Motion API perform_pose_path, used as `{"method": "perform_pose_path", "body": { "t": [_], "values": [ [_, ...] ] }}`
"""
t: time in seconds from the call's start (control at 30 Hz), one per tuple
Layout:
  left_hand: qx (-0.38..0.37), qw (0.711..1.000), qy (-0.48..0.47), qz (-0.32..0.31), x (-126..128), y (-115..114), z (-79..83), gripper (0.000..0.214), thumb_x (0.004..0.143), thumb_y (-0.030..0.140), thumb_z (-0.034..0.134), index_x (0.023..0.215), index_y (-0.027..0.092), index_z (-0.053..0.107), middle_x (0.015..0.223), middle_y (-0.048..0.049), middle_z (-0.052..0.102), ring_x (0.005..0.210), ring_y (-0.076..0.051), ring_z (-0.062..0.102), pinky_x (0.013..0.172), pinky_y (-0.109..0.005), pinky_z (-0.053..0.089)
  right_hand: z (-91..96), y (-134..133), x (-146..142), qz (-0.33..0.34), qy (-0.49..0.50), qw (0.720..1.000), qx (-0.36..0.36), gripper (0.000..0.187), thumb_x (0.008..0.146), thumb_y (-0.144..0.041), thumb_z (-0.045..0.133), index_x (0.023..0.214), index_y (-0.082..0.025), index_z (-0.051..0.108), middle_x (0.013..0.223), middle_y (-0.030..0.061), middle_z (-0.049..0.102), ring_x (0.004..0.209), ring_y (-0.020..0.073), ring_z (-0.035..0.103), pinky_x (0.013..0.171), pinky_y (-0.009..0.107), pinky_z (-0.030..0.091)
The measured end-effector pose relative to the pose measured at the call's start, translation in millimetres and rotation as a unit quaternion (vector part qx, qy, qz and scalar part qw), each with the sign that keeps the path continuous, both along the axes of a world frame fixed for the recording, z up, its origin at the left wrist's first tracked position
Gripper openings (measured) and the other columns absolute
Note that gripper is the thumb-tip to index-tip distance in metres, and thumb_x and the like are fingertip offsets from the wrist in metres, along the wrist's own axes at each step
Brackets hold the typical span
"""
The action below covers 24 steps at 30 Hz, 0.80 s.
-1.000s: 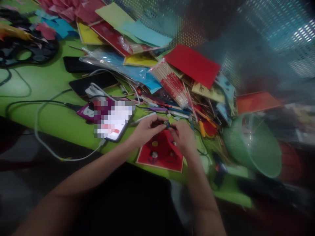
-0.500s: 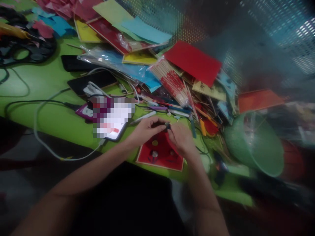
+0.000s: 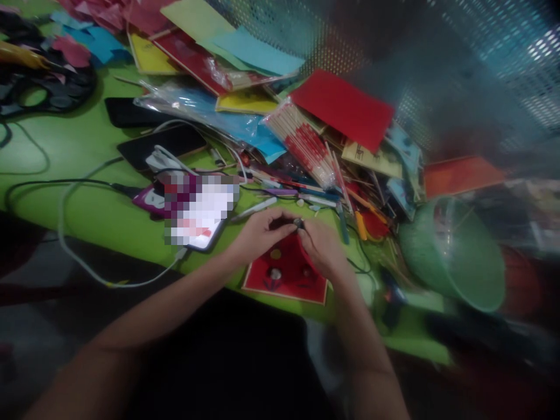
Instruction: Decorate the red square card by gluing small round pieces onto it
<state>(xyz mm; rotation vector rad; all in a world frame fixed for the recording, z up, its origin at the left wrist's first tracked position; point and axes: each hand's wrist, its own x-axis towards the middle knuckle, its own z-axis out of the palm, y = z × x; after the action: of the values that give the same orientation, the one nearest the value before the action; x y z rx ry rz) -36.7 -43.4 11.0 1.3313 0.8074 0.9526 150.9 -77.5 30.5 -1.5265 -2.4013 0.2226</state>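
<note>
Between the fingertips of both hands is a small dark piece (image 3: 298,223), too small and blurred to name. My left hand (image 3: 263,230) pinches it from the left, thumb and fingers closed. From the other side my right hand (image 3: 322,245) grips it, fingers curled. Beneath the hands lies a red card (image 3: 284,284) with a pale edge, bearing flower-like shapes with dark leaves and a yellowish dot. My right hand hides part of the card. To the left of the hands rests a lit phone (image 3: 205,224) with a cable plugged in.
Bagged sticks (image 3: 301,137), a red sheet (image 3: 343,108) and other coloured paper are heaped at the back. Pens and an orange-handled tool (image 3: 360,226) lie behind the hands. At right stands a green basket (image 3: 476,262). A white cable (image 3: 79,262) loops off the green table (image 3: 144,227) edge.
The hands stay almost in place around the small dark piece, with only a slight shift of the fingers. The view has moved very slightly.
</note>
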Motion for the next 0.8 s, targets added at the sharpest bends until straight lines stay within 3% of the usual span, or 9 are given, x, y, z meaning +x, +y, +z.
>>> {"method": "perform_pose_path", "body": {
  "t": [0.3, 0.53, 0.8],
  "values": [
    [0.045, 0.998, 0.052, 0.006, -1, -2, -4.8, 0.020, 0.088, 0.026, 0.065, 0.105, 0.020, 0.074, 0.102, -0.0067, 0.075, 0.096, -0.021, 0.069, 0.089, -0.035, 0.052, -11.2, -1, -3, -0.018, -0.027, 0.999, 0.023, 0.023, 0.100, -0.028, 0.038, 0.083, -0.022, 0.052, 0.080, 0.0058, 0.061, 0.074, 0.0210, 0.054, 0.071, 0.034, 0.039],
    [0.039, 0.998, 0.049, 0.007, 1, -2, -5.7, 0.021, 0.088, 0.028, 0.066, 0.104, 0.017, 0.073, 0.101, -0.0072, 0.074, 0.094, -0.021, 0.068, 0.088, -0.035, 0.052, -11.5, -2, -6, -0.037, -0.016, 0.999, 0.027, 0.023, 0.100, -0.027, 0.036, 0.085, -0.021, 0.053, 0.082, 0.0069, 0.062, 0.077, 0.0220, 0.055, 0.073, 0.034, 0.040],
    [0.066, 0.996, 0.061, 0.016, 2, -2, -6.6, 0.021, 0.088, 0.028, 0.065, 0.104, 0.017, 0.072, 0.101, -0.0079, 0.074, 0.093, -0.020, 0.068, 0.086, -0.035, 0.053, -2.6, 0, 1, -0.003, 0.023, 1.000, -0.018, 0.030, 0.105, -0.035, 0.032, 0.087, -0.022, 0.052, 0.085, 0.0056, 0.063, 0.079, 0.0200, 0.055, 0.072, 0.032, 0.042]
  ]
}}
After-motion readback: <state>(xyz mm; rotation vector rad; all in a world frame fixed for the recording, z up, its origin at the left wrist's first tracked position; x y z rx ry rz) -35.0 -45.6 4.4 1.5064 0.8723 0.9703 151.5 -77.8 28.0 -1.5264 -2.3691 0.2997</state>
